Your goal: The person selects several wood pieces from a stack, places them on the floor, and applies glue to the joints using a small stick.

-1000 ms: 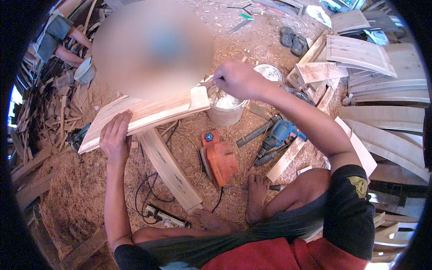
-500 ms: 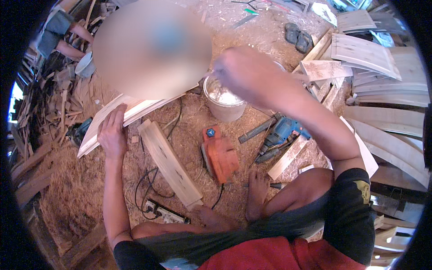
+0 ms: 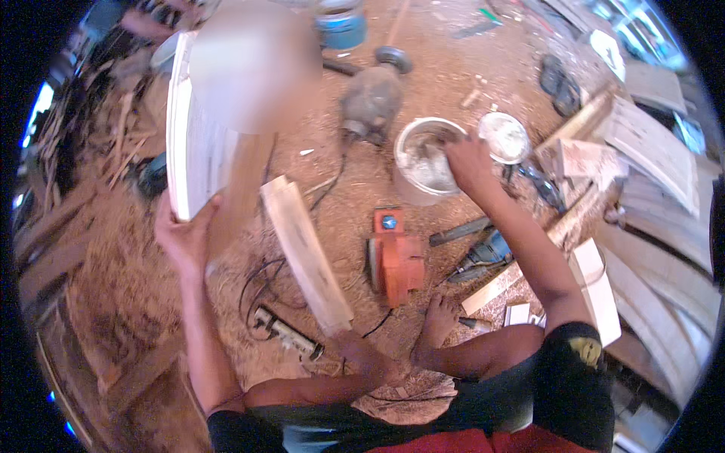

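Observation:
My left hand [image 3: 185, 235] grips the lower end of a pale wooden panel [image 3: 205, 162], thumb on its face and fingers behind its edge. The panel stands tilted up, and a blurred oval covers its upper part. On the right, my right hand [image 3: 471, 162] is at the right rim of a white bucket [image 3: 424, 192] smeared with whitish material. Its fingers are curled and partly hidden, so what they hold cannot be made out. Beside that hand lies a round white lid [image 3: 504, 138] with residue on it.
An orange power tool [image 3: 399, 260], a blue drill [image 3: 487, 251] and a wooden plank [image 3: 306, 249] lie before my feet. A power strip [image 3: 287, 332] with cords is near my left leg. Beyond are a grey grinder [image 3: 371, 94] and a blue can [image 3: 340, 29]. Wood panels [image 3: 653, 151] lean at right.
My left hand has swung the panel from a low slant to a steeper tilt. My right hand has come down from above the bucket to its right rim. The view has shifted.

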Demonstrator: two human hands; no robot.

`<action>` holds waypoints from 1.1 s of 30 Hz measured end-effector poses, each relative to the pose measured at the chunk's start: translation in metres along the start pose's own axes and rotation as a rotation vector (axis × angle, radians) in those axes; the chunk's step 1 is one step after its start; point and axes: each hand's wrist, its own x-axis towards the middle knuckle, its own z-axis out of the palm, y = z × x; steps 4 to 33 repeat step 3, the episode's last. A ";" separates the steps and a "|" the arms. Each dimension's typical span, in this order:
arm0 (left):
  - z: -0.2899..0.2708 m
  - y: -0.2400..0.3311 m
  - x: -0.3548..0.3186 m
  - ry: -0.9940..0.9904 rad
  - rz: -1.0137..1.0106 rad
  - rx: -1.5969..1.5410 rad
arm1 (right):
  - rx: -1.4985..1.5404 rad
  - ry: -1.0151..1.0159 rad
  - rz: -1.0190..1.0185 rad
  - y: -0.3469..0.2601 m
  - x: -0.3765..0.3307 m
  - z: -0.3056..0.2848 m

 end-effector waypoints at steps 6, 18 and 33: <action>-0.019 0.009 0.005 0.018 -0.363 -0.228 | 0.173 -0.023 0.016 -0.012 0.010 -0.025; -0.019 0.009 0.005 0.018 -0.363 -0.228 | 0.173 -0.023 0.016 -0.012 0.010 -0.025; -0.019 0.009 0.005 0.018 -0.363 -0.228 | 0.173 -0.023 0.016 -0.012 0.010 -0.025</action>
